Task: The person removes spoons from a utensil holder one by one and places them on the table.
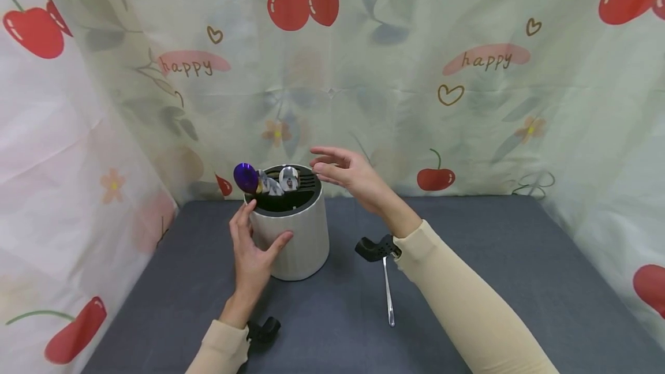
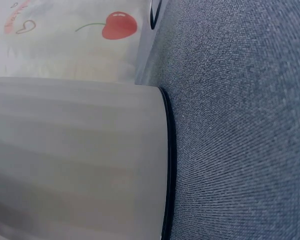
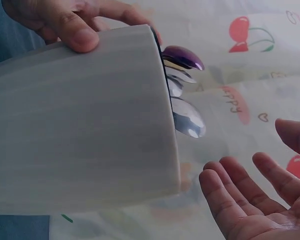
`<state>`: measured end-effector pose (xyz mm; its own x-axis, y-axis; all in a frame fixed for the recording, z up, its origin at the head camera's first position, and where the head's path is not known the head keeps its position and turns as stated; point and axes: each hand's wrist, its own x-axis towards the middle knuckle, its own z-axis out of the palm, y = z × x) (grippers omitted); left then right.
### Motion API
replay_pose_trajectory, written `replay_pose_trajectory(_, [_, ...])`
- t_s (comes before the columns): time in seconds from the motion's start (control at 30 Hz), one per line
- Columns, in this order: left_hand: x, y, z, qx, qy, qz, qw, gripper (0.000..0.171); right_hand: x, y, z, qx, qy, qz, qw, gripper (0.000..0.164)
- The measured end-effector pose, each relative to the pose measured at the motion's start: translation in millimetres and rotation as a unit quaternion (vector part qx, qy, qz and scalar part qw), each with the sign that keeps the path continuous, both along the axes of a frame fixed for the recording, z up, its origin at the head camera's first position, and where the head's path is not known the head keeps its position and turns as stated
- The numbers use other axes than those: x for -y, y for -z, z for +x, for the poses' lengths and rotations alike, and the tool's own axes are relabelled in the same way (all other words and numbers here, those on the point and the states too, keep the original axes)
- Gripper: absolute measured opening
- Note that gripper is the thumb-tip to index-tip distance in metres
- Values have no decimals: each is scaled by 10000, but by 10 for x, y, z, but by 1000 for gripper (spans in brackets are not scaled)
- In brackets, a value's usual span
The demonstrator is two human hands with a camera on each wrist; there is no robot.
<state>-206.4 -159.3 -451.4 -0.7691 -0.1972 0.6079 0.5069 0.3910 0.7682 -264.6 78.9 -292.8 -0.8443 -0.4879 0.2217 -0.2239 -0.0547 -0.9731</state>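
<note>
utensil holder (image 1: 306,250), left hand (image 1: 251,253) gripping its left side, empty right hand (image 1: 358,180) loose just beside it, kinda ribbed, pale, black-topped

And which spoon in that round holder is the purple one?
The leftmost spoon in the head view, sticking out of the holder just above the left hand; it alone shows a purple bowl.

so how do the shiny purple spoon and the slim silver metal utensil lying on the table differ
The shiny purple spoon stands in the pale cylindrical holder, bowl up; the slim silver metal utensil lies on the dark table. The spoon's bowl is purple, the utensil silver. Both are glossy.
</note>
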Motion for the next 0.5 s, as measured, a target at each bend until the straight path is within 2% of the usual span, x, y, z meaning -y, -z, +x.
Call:
replay_pose_trajectory(0.27, [-8, -1, -3, 28, 42, 10, 10000, 97, 152, 44, -39, 65, 67, 171, 9998, 48])
replay_pose_trajectory(0.5, [2, 26, -28, -139, 57, 38, 9999, 97, 273, 73, -40, -222, 146, 528, 9982, 49])
